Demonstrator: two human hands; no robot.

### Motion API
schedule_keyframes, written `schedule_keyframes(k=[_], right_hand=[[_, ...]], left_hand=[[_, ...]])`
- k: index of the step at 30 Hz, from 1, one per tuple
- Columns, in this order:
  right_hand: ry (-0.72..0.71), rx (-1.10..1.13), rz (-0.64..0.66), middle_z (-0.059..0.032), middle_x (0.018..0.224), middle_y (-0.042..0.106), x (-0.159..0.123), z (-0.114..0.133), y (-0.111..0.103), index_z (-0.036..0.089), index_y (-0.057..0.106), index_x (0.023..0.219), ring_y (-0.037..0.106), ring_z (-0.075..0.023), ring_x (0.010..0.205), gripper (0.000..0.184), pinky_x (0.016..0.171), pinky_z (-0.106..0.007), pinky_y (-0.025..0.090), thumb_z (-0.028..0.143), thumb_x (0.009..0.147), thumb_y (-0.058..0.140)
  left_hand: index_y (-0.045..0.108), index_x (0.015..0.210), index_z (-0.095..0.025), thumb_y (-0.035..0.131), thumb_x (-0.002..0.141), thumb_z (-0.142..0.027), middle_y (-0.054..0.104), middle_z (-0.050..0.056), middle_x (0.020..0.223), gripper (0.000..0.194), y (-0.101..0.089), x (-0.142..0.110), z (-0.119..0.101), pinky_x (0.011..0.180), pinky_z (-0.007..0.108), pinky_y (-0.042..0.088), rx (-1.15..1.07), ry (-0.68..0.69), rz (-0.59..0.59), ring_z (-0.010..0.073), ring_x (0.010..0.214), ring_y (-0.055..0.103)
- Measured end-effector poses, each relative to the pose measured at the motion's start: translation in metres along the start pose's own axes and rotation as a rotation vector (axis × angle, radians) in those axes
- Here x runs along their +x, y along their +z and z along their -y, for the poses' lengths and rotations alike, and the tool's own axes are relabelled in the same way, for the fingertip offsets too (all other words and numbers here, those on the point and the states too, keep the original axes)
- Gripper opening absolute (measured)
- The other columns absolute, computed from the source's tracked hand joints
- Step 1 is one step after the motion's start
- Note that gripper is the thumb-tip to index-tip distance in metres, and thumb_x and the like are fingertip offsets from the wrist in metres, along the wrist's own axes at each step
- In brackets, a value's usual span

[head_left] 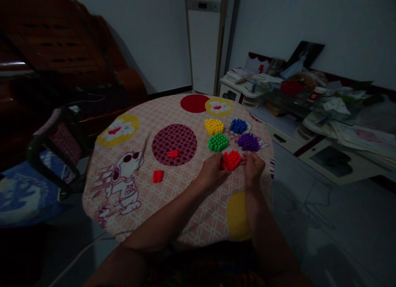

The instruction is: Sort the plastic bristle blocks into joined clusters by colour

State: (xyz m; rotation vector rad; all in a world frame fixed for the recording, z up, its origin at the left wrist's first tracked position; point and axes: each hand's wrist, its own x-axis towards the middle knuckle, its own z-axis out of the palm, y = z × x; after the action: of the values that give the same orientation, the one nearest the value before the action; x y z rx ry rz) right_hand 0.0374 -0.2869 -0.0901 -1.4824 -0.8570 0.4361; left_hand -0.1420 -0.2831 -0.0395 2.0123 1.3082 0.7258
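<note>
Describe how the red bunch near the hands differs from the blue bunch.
Colour: the red bunch is bright red; the blue bunch is deep blue.
Place: the red bunch is nearer the person, the blue bunch farther across the table.
Contact: the red bunch sits between the left hand and right hand; neither touches the blue bunch.
Both are tight clusters of small, knobby pieces.

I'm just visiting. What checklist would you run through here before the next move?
1. Left grip at the red cluster: ok, touching its left side.
2. Right grip touching that cluster: cannot tell; it is close by the right edge.
3. All red together: not ok; one red lot lies on the checked circle, a second red lot off it.
4. Green cluster apart from red: ok, a gap shows.
5. Yellow cluster touching green: cannot tell.
</note>
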Motion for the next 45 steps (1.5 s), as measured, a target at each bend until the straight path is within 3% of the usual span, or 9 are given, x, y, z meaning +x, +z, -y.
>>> schedule_keyframes(k=[9,19,22,25,28,30,33,38,45], right_hand=[[0.000,0.004,-0.001,-0.0027,0.064,0.067,0.002,-0.002,0.000,0.015,0.070,0.079,0.058,-0.0150,0.052,0.050,0.053,-0.027,0.046,0.061,0.088,0.052],[0.013,-0.009,-0.013,-0.0023,0.063,0.067,0.003,-0.009,-0.001,0.015,0.070,0.080,0.059,-0.0162,0.053,0.047,0.054,-0.029,0.046,0.058,0.088,0.054],[-0.003,-0.027,0.000,-0.0018,0.063,0.066,0.004,-0.011,-0.001,0.015,0.070,0.080,0.059,-0.0160,0.053,0.048,0.054,-0.028,0.046,0.059,0.088,0.053],[-0.004,-0.026,0.005,-0.0017,0.062,0.066,0.004,-0.011,-0.001,0.015,0.070,0.080,0.059,-0.0160,0.053,0.049,0.055,-0.029,0.047,0.060,0.089,0.053],[0.002,-0.012,0.008,-0.0018,0.062,0.066,0.003,-0.010,-0.001,0.015,0.069,0.079,0.058,-0.0159,0.052,0.049,0.055,-0.029,0.047,0.060,0.089,0.053],[0.006,0.001,0.006,-0.0019,0.063,0.066,0.003,-0.007,0.000,0.015,0.069,0.079,0.058,-0.0156,0.052,0.049,0.055,-0.029,0.047,0.060,0.088,0.053],[0.010,0.011,0.000,-0.0021,0.062,0.066,0.002,-0.004,0.000,0.015,0.069,0.077,0.057,-0.0155,0.051,0.049,0.053,-0.028,0.045,0.061,0.087,0.054],[-0.004,0.012,0.003,-0.0030,0.063,0.067,0.003,-0.007,0.000,0.014,0.070,0.078,0.057,-0.0157,0.051,0.048,0.052,-0.028,0.045,0.059,0.088,0.054],[-0.009,-0.005,0.006,-0.0026,0.063,0.067,0.002,-0.006,0.000,0.015,0.069,0.079,0.058,-0.0158,0.051,0.052,0.053,-0.029,0.046,0.063,0.089,0.053]], left_hand=[[0.051,0.087,-0.022,0.065,0.074,-0.016,0.063,0.003,0.086,0.020,0.011,-0.001,0.000,0.065,0.029,0.040,-0.023,-0.007,-0.034,0.0169,0.076,0.055],[0.051,0.089,-0.022,0.068,0.073,-0.017,0.064,0.002,0.087,0.023,0.008,-0.002,0.001,0.065,0.028,0.043,-0.069,-0.002,-0.042,0.0167,0.076,0.058],[0.054,0.094,-0.021,0.070,0.074,-0.019,0.066,0.004,0.095,0.026,-0.014,0.005,0.014,0.068,0.028,0.046,-0.049,0.046,-0.064,0.0165,0.078,0.062],[0.059,0.095,-0.020,0.070,0.078,-0.022,0.069,0.006,0.098,0.020,-0.058,0.005,0.035,0.073,0.030,0.048,0.117,0.035,-0.111,0.0189,0.081,0.065],[0.063,0.089,-0.020,0.070,0.080,-0.030,0.072,0.009,0.096,0.015,-0.108,-0.010,0.060,0.076,0.033,0.048,0.388,-0.133,-0.120,0.0249,0.089,0.067],[0.065,0.094,-0.021,0.070,0.080,-0.038,0.074,0.010,0.099,0.023,-0.137,-0.027,0.076,0.073,0.033,0.047,0.502,-0.289,-0.110,0.0277,0.089,0.068],[0.066,0.098,-0.021,0.071,0.076,-0.043,0.075,0.011,0.100,0.031,-0.163,-0.053,0.096,0.067,0.031,0.045,0.586,-0.457,-0.035,0.0274,0.086,0.070],[0.066,0.093,-0.021,0.068,0.076,-0.046,0.075,0.009,0.086,0.030,-0.166,-0.073,0.107,0.061,0.029,0.041,0.579,-0.527,0.092,0.0270,0.078,0.070],[0.069,0.103,-0.022,0.060,0.081,-0.028,0.076,0.008,0.098,0.025,-0.136,-0.053,0.081,0.074,0.031,0.048,0.478,-0.264,-0.044,0.0235,0.084,0.069]])
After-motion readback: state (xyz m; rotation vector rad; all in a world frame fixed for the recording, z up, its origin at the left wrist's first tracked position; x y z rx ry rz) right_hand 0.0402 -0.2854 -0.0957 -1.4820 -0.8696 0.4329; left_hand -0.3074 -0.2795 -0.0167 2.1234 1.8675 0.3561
